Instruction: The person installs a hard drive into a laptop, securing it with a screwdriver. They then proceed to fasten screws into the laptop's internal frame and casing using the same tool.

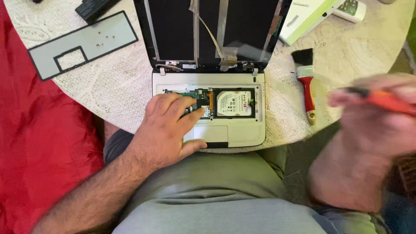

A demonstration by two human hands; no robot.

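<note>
A small white laptop (pixel 242 132) lies open at the table's near edge, its keyboard taken off so the green circuit board and the silver hard drive (pixel 234 103) show. My left hand (pixel 169 128) rests flat on its left half, fingers over the board. My right hand (pixel 381 119) is raised off to the right, blurred, gripping an orange-handled tool (pixel 385 100) with a dark tip. The laptop's screen part (pixel 212 30) is stripped to a dark panel with loose ribbon cables.
The removed keyboard frame (pixel 82 43) lies at the back left with small screws on it. A red-handled brush (pixel 307 82) lies right of the laptop. A dark battery (pixel 93 8), a white-green box (pixel 305 15) and a white device (pixel 352 9) sit at the back. Red fabric (pixel 39 143) is on the left.
</note>
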